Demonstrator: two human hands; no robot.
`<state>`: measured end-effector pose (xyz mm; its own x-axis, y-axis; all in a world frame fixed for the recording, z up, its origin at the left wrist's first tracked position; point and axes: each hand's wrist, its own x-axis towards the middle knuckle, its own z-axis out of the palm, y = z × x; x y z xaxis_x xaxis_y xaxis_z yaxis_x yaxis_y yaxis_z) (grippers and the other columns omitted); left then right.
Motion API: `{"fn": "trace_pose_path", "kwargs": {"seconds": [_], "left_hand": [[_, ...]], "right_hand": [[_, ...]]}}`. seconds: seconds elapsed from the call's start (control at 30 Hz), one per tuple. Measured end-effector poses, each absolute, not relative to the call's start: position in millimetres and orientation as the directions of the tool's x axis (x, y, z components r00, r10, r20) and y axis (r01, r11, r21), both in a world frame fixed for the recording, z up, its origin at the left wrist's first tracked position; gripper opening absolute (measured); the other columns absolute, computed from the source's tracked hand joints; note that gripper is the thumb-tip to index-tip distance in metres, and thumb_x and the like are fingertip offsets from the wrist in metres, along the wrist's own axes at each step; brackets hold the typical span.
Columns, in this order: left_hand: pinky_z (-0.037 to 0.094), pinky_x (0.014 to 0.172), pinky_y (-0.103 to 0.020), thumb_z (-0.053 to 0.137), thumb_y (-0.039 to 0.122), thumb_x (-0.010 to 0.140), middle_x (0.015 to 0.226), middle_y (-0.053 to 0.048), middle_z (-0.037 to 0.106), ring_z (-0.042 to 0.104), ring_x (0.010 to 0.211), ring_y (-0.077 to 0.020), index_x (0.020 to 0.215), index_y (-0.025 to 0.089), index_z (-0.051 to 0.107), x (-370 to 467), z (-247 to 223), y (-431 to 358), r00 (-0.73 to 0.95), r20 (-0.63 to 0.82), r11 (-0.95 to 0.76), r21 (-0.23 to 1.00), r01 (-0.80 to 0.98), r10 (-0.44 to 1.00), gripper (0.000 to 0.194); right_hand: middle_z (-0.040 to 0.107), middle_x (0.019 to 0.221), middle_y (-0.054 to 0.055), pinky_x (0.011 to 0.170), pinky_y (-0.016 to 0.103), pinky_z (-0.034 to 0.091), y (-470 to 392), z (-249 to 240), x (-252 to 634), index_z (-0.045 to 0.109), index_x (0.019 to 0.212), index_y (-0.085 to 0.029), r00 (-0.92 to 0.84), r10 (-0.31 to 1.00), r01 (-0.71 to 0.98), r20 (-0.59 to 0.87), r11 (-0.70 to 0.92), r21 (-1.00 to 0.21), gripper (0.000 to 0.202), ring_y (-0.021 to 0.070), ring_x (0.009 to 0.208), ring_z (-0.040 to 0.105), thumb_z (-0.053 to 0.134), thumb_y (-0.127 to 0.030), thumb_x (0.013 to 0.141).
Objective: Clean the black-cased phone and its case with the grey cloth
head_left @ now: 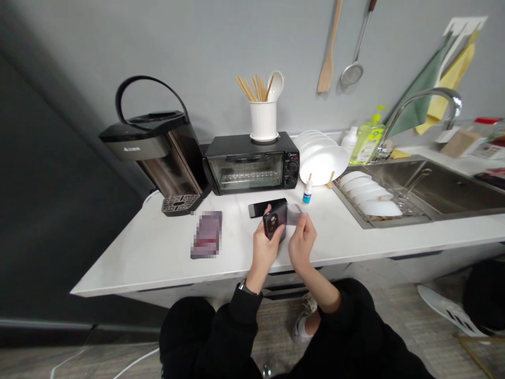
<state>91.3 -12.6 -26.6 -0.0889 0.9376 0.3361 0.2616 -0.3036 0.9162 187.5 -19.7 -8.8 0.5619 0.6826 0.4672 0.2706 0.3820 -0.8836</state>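
Note:
My left hand (266, 245) is closed around a dark phone case (271, 223), tilted above the counter with its camera cutout showing. Whether a phone sits inside it I cannot tell. A thin grey cloth-like piece (292, 213) stretches from the case's right side to my right hand (302, 242), which pinches its end. Just behind the case, a dark phone (257, 209) lies flat, partly covered by my left fingers. A small white bottle with a blue label (306, 193) stands behind my right hand. Left of my hands lies a blurred-out purple flat object (207, 235).
A water dispenser (158, 158) and a toaster oven (248, 176) stand along the wall; a white utensil holder (263, 120) tops the oven. White plates (323, 160) and a sink (434, 205) with bowls (371, 195) are on the right. The counter's front edge (236, 275) runs below my hands.

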Motion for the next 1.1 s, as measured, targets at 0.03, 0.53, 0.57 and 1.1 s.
{"fn": "trace_pose_path", "kwargs": {"seconds": [0.03, 0.53, 0.57, 1.1], "left_hand": [[0.056, 0.078, -0.031, 0.068, 0.043, 0.092, 0.091, -0.010, 0.076, 0.071, 0.088, -0.0238, 0.094, 0.014, 0.072, 89.9, -28.5, -10.6, -0.064, 0.327, -0.299, 0.915, 0.270, 0.943, 0.029], [0.051, 0.072, -0.030, 0.059, 0.023, 0.090, 0.075, -0.007, 0.071, 0.065, 0.074, -0.0202, 0.079, 0.016, 0.069, 92.2, -24.3, -7.2, 0.124, 0.344, -0.364, 0.839, 0.405, 0.931, 0.016], [0.051, 0.072, -0.029, 0.059, 0.022, 0.090, 0.076, -0.007, 0.072, 0.066, 0.075, -0.0201, 0.081, 0.015, 0.069, 91.3, -23.5, -6.7, 0.128, 0.347, -0.368, 0.836, 0.407, 0.929, 0.015], [0.032, 0.126, -0.056, 0.071, 0.036, 0.096, 0.157, -0.008, 0.056, 0.046, 0.149, -0.0308, 0.137, 0.027, 0.066, 37.0, -20.2, -25.1, 0.432, 0.278, -0.514, 0.465, 0.721, 0.858, 0.042]], "right_hand": [[0.051, 0.069, -0.001, 0.062, 0.032, 0.043, -20.2, -1.3, 190.0, 0.052, 0.076, -0.024, 0.556, 0.663, 0.291, 0.502, 0.410, -0.864, 0.047, 0.0187, 0.066, 0.050, 0.031, -0.050, 0.110], [0.067, 0.084, 0.010, 0.076, 0.039, 0.042, -7.9, 35.3, 224.9, 0.068, 0.094, -0.017, -0.322, 0.367, 0.699, 0.873, 0.714, -0.042, 0.043, 0.0242, 0.082, 0.055, 0.031, -0.029, 0.111], [0.069, 0.086, 0.010, 0.077, 0.039, 0.043, -7.1, 35.8, 227.2, 0.069, 0.097, -0.017, -0.383, 0.357, 0.683, 0.852, 0.730, 0.001, 0.043, 0.0244, 0.083, 0.056, 0.032, -0.033, 0.112], [0.076, 0.114, 0.014, 0.091, 0.040, 0.057, -9.3, -13.0, 307.3, 0.069, 0.120, -0.018, -0.565, 0.636, 0.511, 0.526, 0.770, -0.383, 0.029, 0.0264, 0.105, 0.071, 0.045, -0.030, 0.108]]}}
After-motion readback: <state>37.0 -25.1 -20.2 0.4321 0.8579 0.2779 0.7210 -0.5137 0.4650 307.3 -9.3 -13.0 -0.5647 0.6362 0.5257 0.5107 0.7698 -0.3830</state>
